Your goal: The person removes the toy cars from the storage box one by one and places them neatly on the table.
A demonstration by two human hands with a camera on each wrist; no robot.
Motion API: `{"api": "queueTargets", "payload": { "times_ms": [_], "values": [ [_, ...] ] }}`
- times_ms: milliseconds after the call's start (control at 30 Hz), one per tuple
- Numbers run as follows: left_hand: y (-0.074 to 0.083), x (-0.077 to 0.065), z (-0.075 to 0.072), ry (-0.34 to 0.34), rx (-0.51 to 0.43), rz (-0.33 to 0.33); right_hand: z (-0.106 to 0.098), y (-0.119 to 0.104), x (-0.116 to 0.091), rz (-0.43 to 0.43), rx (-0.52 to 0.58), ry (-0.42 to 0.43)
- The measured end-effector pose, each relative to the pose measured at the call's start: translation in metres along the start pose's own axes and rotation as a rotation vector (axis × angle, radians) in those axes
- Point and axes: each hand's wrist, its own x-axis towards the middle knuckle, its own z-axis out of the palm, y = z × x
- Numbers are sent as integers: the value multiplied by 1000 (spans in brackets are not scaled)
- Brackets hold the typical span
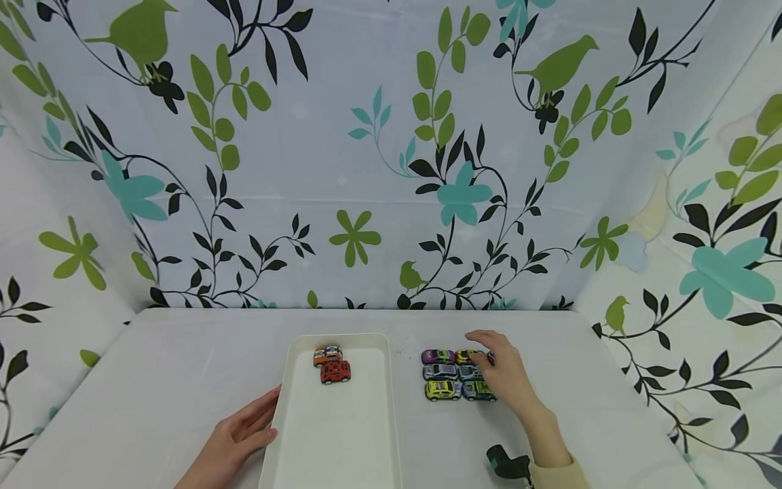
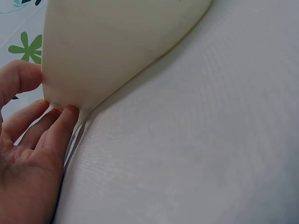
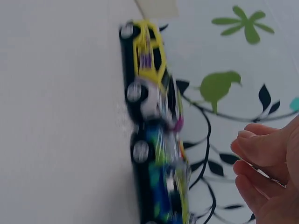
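Note:
My left hand (image 1: 235, 438) rests against the left side of a cream tray (image 1: 332, 435), fingertips touching its wall; the left wrist view shows these fingers (image 2: 60, 128) at the tray's lower edge. Inside the tray, an orange toy car (image 1: 328, 354) sits beside a red toy car (image 1: 335, 371). My right hand (image 1: 507, 373) hovers over the right end of several toy cars in rows, its fingers bent and nothing visible between them. Among these are a purple car (image 1: 437, 356), a silver car (image 1: 440, 371), a yellow car (image 1: 442, 390) and a green-blue car (image 1: 478, 390). The hand partly hides the right-hand cars.
A white tabletop (image 1: 183, 380) carries everything. A black device (image 1: 510, 464) is by the right wrist. Patterned cloth (image 1: 379, 149) with birds and leaves hangs behind the table and along both sides.

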Motion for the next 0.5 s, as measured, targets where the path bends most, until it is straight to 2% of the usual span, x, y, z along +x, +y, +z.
{"api": "queueTargets", "payload": {
  "times_ms": [200,500],
  "values": [
    [0,-1,-1,7,1,-11,19,-31,6,-77,40,-15],
    [-3,0,0,-6,-2,-8,47,-72,17,-105,113,-77]
  ]
}}
